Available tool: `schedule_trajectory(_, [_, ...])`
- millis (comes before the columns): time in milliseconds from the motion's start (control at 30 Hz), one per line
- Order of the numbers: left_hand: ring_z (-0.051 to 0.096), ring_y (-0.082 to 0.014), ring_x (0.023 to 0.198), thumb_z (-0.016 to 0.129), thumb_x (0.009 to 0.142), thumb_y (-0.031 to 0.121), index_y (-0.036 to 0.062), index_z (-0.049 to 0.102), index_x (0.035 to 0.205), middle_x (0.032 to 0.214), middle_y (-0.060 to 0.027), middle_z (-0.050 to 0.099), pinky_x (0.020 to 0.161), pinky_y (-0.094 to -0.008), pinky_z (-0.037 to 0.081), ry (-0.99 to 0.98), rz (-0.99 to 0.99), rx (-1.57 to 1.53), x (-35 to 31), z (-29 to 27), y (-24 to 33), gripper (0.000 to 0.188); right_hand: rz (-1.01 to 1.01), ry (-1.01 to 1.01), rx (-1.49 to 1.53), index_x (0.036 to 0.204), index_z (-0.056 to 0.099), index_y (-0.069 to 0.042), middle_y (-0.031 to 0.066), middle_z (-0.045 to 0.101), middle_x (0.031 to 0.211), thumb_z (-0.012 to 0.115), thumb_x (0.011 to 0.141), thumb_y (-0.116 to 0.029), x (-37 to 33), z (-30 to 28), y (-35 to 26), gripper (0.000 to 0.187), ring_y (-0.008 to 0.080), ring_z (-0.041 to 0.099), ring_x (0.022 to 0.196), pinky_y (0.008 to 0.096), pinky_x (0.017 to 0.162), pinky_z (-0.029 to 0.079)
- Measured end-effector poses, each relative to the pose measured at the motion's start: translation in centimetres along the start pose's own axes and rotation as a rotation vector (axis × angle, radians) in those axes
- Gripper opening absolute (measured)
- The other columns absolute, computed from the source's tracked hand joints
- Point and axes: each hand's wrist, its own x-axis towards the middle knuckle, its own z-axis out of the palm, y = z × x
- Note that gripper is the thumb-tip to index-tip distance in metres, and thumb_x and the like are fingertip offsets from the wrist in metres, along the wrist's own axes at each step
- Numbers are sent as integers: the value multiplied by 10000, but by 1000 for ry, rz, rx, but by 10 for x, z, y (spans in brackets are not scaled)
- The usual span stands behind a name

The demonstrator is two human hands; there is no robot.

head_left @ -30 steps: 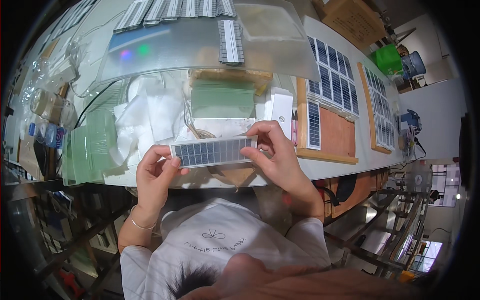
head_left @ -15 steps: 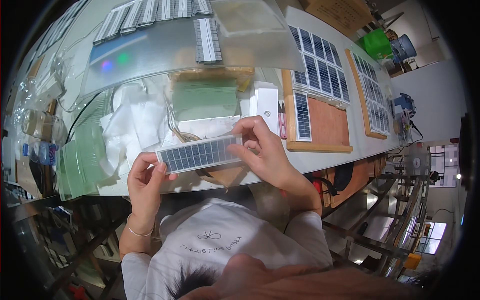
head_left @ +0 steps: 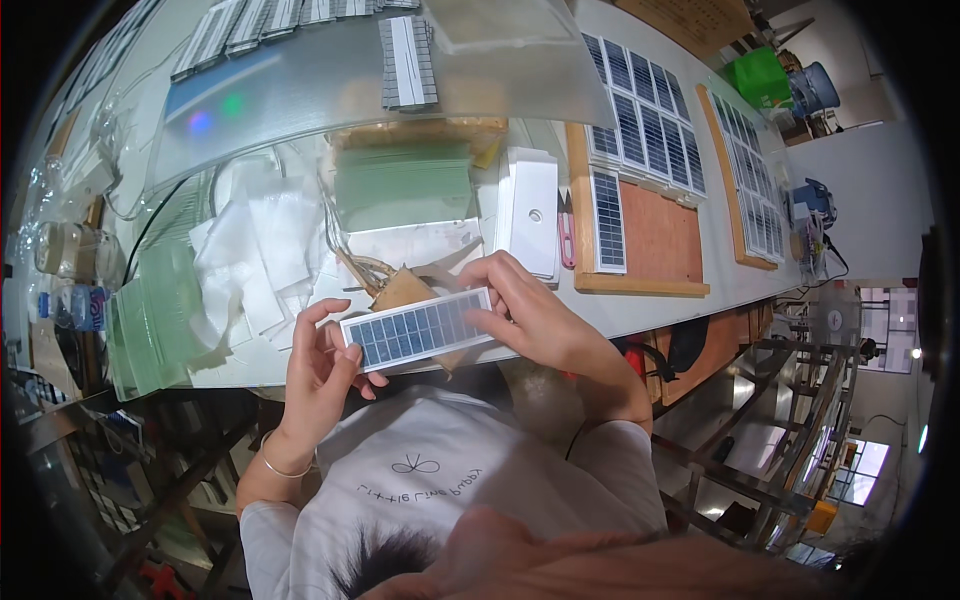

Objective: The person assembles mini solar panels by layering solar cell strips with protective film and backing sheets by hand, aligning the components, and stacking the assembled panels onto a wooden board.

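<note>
A small white-framed solar panel (head_left: 415, 328) is held up between my two hands, just above the front edge of the table. My right hand (head_left: 540, 318) grips its right end, thumb on the face and fingers curled behind the frame. At the left end, the thumb of my left hand (head_left: 322, 375) rests by the lower corner while its index finger is lifted off the frame. Its other fingers are partly hidden behind the panel. Beneath the panel lies a piece of brown cardboard (head_left: 402, 290).
A wooden tray (head_left: 640, 286) at the right holds rows of similar panels, with another tray (head_left: 728, 170) beyond. Green sheets (head_left: 405, 185), white sheets (head_left: 262, 225), white plastic parts (head_left: 530, 210) and a pink-handled tool (head_left: 567, 240) lie nearby. A translucent board (head_left: 330, 95) carries stacked strips.
The panel has shifted slightly right and down toward me. My left hand has moved right, and its index finger has risen off the frame. My right hand keeps its grip.
</note>
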Motion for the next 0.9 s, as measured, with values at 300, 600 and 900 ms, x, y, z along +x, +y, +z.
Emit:
schedule_trajectory(300, [677, -157, 733, 475, 1043, -13, 37, 318, 1463, 935, -72, 564, 597, -249, 583, 42, 4, 0, -4, 6, 0, 451, -44, -24, -13, 1304, 497, -36, 159, 507, 1204, 637, 1011, -155, 0, 0, 3, 346, 312, 569, 1107, 392, 977, 463])
schedule_trajectory(600, [560, -94, 778, 628, 981, -13, 56, 344, 1489, 912, -20, 523, 701, -232, 537, 302, 409, 302, -13, 18, -3, 586, -260, 89, -128, 1351, 515, -70, 170, 525, 1171, 665, 965, -97, -18, 13, 8, 414, 371, 609, 1040, 436, 901, 517])
schedule_trajectory(900, [635, -265, 1033, 768, 924, 189, 14, 379, 1483, 1233, -167, 592, 898, -386, 540, 175, 745, 712, 18, 3, 13, 703, 66, 448, 659, 1294, 585, -29, 70, 646, 1111, 702, 974, -96, -66, -19, 45, 347, 147, 637, 984, 315, 857, 554])
